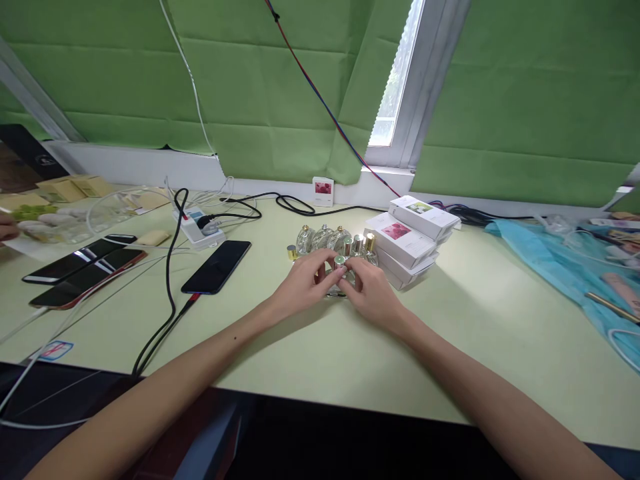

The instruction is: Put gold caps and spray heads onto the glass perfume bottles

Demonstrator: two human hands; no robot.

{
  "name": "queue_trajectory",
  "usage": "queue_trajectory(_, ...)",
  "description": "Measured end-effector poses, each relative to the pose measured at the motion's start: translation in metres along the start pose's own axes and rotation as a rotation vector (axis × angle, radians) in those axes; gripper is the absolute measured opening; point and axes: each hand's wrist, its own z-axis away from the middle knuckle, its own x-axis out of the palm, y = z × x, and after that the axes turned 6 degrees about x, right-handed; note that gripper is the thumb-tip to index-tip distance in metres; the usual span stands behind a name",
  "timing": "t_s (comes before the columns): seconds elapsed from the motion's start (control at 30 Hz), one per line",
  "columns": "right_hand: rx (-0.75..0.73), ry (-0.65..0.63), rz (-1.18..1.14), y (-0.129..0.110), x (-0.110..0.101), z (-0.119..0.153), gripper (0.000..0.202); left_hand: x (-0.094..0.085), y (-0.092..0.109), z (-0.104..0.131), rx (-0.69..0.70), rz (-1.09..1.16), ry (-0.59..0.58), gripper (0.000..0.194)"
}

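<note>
Both hands meet at a small glass bottle [336, 292] with a silvery cap [339, 261], near the middle of the table. My left hand [306, 279] closes its thumb and fingers on the cap from the left. From the right, my right hand [370, 287] grips the same cap with bent fingers. The bottle's body is partly hidden by the fingers. Just behind stand several clear glass bottles [324, 239] with gold or silver tops. A loose gold cap [292, 252] sits left of them.
White boxes [405, 243] are stacked right of the bottles. A small white box [323, 191] leans by the wall. Left lie a phone [217, 267], cables, a power strip [197, 227] and more phones [83, 257]. Blue plastic [545, 260] with items lies far right. Another person's hand [7, 227] shows far left.
</note>
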Motion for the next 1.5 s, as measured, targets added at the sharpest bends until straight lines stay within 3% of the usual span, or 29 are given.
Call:
queue_trajectory(1.1,0.011,-0.020,0.023,-0.0016,-0.0023,-0.0009,0.003,0.0008,-0.0006,0.0011,-0.008,-0.021,-0.007,0.026)
queue_trajectory(1.5,0.004,-0.010,0.021,-0.0020,-0.0018,-0.0005,0.011,-0.0009,-0.0010,0.0006,0.015,-0.013,-0.012,0.027)
